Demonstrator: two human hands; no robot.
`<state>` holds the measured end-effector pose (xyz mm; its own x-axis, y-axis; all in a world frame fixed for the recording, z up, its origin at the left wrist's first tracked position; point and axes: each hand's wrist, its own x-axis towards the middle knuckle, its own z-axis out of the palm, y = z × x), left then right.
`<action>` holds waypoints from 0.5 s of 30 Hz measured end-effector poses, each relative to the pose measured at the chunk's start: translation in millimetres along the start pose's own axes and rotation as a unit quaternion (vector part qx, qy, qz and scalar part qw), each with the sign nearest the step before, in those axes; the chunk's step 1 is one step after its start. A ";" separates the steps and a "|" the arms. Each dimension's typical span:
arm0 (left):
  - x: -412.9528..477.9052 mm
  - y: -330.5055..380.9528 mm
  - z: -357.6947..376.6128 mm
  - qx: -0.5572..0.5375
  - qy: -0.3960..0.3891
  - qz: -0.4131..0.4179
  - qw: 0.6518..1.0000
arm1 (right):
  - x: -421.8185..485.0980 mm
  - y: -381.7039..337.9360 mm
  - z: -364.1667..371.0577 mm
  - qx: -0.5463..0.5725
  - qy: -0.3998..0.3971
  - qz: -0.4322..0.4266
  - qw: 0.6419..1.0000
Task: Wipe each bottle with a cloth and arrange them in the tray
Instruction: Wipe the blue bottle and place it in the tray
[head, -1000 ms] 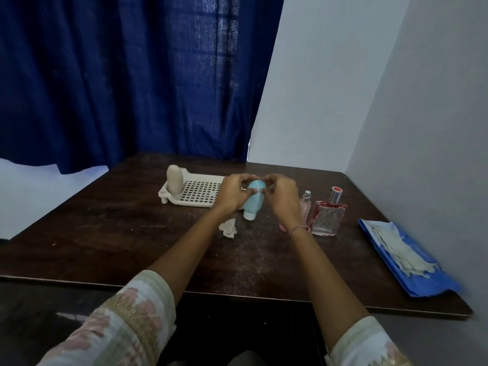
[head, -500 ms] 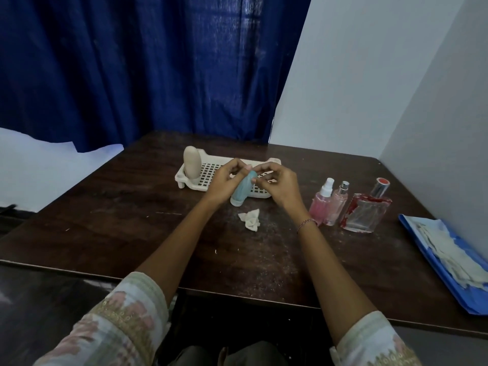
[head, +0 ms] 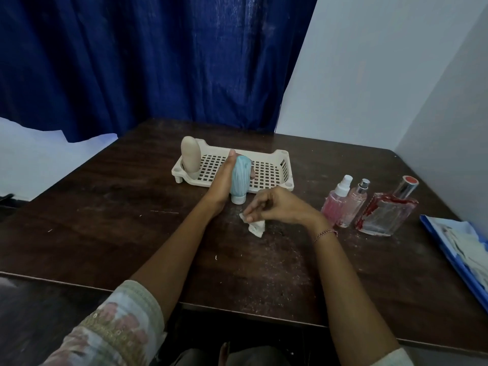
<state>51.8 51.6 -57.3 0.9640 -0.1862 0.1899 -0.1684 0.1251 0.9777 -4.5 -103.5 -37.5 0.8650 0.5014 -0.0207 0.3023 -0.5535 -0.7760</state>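
Left edge: dark wooden desk (head: pixel 111 212) bare up to its middle.
Tray: white perforated plastic tray's (head: pixel 264 154) right half open; beige rounded bottle (head: pixel 190 157) at its left end.
Tray front: pale blue plastic bottle (head: pixel 240 175) blocks it.
Right edge: pink spray bottles (head: pixel 343 207), square glass bottle (head: pixel 386 213), blue folder (head: pixel 433 224).

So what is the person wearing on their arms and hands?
Both hands are bare: no gloves or rings show on the left hand or the right hand. The left sleeve is pale fabric with a pink floral print and a gold embroidered band. Only a pale edge of the right sleeve shows. A thin beaded bracelet circles the right wrist.
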 end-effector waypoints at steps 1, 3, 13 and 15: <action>0.9 -0.1 -0.9 -0.005 0.000 -0.007 1.000 | -0.7 -1.2 0.0 -0.002 -0.018 0.003 1.000; 2.9 -2.4 -3.3 -0.009 0.002 -0.019 1.000 | -3.0 -1.6 -1.4 -0.011 -0.052 0.014 0.999; -0.5 1.5 1.6 -0.055 -0.028 -0.057 0.996 | -0.5 -1.2 -2.8 -0.051 0.082 -0.039 0.995; -1.6 2.0 5.0 -0.061 -0.026 -0.070 0.995 | 3.5 -6.4 -3.3 0.048 0.271 -0.060 0.959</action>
<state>48.9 47.3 -55.2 0.9635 -0.2609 0.0596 -0.0033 0.2112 0.9774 -2.1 -100.4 -30.5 0.9155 0.1229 0.3831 0.3965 -0.4373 -0.8072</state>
